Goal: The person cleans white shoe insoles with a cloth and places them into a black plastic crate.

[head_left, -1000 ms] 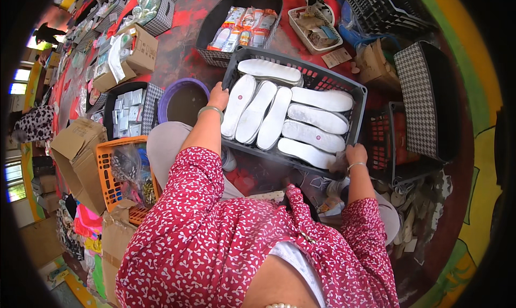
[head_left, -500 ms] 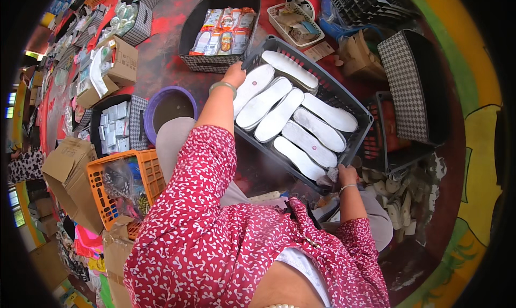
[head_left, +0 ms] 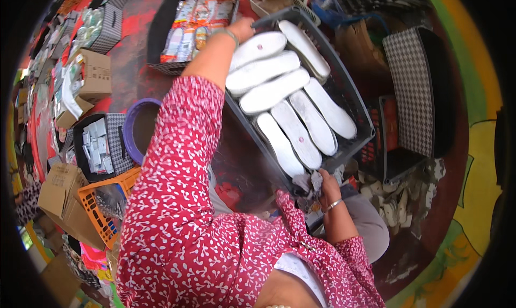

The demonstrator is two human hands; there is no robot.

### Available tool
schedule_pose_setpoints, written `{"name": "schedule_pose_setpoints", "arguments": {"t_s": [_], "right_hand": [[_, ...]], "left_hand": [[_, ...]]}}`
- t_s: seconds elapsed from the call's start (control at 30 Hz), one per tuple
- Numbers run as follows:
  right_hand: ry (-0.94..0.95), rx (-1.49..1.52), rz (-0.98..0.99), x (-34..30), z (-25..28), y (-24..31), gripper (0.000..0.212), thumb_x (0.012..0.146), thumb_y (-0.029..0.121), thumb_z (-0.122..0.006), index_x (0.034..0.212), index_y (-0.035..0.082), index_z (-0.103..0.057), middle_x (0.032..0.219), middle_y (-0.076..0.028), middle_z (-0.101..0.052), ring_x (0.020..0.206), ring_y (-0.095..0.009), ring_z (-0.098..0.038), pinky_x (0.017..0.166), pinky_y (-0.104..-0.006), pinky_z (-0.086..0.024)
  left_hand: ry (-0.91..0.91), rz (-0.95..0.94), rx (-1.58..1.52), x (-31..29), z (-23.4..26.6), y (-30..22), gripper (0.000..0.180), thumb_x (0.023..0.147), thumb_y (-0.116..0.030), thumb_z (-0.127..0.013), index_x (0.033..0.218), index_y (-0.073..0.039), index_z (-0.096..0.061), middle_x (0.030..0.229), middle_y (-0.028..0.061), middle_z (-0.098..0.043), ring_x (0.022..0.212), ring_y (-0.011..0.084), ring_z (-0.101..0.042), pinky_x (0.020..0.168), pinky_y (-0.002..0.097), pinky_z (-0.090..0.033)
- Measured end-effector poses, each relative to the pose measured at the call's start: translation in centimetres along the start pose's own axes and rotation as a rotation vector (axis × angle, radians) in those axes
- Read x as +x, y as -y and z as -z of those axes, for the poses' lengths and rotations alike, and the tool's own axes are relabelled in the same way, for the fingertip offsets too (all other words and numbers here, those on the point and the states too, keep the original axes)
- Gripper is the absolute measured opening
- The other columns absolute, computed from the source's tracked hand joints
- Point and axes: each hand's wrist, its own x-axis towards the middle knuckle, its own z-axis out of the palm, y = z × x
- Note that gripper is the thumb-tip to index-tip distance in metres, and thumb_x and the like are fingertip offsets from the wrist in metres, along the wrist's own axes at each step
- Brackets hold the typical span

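Note:
A dark grey plastic crate is tilted in front of me, filled with several white insoles, some stacked. Two of the insoles bear a small pink mark. My left hand, with a bangle at its wrist, is closed round the crate's far left rim; its fingers are partly hidden. At the near corner, my right hand grips the crate, its fingers bent against the edge. A crumpled grey rag is bunched at that corner beside my right fingers.
Left of the crate stand a purple tub, an orange crate and a bin of orange-and-white packets. A houndstooth box and a pile of pale scraps lie to the right. Cartons and bins line the far left.
The crate has turned clockwise, its far left end swinging up and away with my left hand. My right hand has come left and nearer to me with the near corner.

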Motion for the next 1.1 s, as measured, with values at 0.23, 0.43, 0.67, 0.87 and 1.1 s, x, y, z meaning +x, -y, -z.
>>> {"name": "schedule_pose_setpoints", "arguments": {"t_s": [0.23,0.43,0.67,0.87,1.1], "right_hand": [[0.057,0.246,-0.193,-6.1,-7.5,5.7,0.028,0.088,0.021,-0.048,0.085,-0.004,-0.060,0.076,-0.010,-0.062,0.065,-0.022,-0.060,0.058,-0.0344,-0.048],[0.198,0.435,-0.269,-5.4,-10.2,1.2,0.028,0.086,0.023,-0.045,0.086,-0.002,-0.058,0.078,-0.012,-0.060,0.063,-0.025,-0.060,0.055,-0.0372,-0.049],[0.460,0.344,-0.248,-10.5,-14.7,-4.2,0.032,0.092,0.024,-0.038,0.100,-0.001,-0.057,0.090,-0.014,-0.063,0.077,-0.027,-0.064,0.066,-0.0376,-0.053],[0.635,-0.293,-0.216,-19.8,-11.5,-13.1,0.030,0.091,0.028,-0.049,0.092,0.001,-0.062,0.084,-0.009,-0.065,0.069,-0.022,-0.063,0.059,-0.0336,-0.051],[0.567,0.190,0.287,-14.9,-3.6,-4.3,0.021,0.087,0.024,-0.053,0.090,0.005,-0.060,0.079,-0.010,-0.063,0.063,-0.022,-0.062,0.055,-0.0332,-0.053]], "left_hand": [[-0.141,0.058,0.245,1.5,0.0,-3.6,0.038,0.081,-0.023,-0.061,0.116,-0.007,-0.054,0.120,0.0181,-0.054,0.116,0.0350,-0.046,0.094,0.0420,-0.038],[-0.679,0.148,0.166,-11.8,-1.7,-0.3,0.054,0.086,-0.031,-0.056,0.128,0.001,-0.042,0.137,0.0232,-0.035,0.129,0.0416,-0.026,0.106,0.0442,-0.024],[-0.658,0.532,-0.642,-31.0,-7.9,-3.2,0.060,0.092,-0.046,-0.039,0.119,0.007,-0.049,0.117,0.0249,-0.054,0.114,0.0346,-0.048,0.098,0.0379,-0.034],[-0.611,0.805,-0.919,-47.2,-5.2,-6.9,0.064,0.091,-0.052,-0.036,0.125,0.002,-0.046,0.134,0.0184,-0.041,0.123,0.0266,-0.040,0.097,0.0433,-0.035],[-0.747,0.814,-1.197,-47.8,-3.2,-11.2,0.054,0.094,-0.042,-0.033,0.120,0.003,-0.048,0.130,0.0228,-0.042,0.123,0.0333,-0.038,0.100,0.0421,-0.032]]}}
